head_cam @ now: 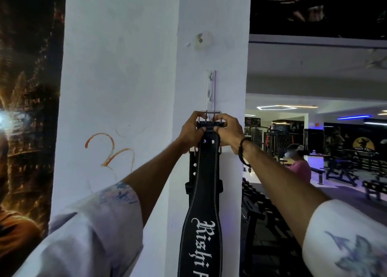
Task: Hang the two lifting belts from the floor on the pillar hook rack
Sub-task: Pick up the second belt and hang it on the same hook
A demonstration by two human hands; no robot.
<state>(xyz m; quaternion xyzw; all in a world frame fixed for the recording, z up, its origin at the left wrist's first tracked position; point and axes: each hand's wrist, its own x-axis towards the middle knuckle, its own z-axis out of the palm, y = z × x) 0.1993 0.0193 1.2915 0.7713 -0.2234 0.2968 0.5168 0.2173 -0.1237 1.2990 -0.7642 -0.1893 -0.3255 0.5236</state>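
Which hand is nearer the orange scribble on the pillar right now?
Left. The left hand grips the belt top on the side facing the orange scribble; the right hand grips the belt's far side, farther away.

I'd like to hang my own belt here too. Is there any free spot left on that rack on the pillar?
The upper part of the white hook rack, above the buckle, is bare. Lower down it is crowded: the left hand and right hand grip the black belt there, and a second belt seems to hang behind it.
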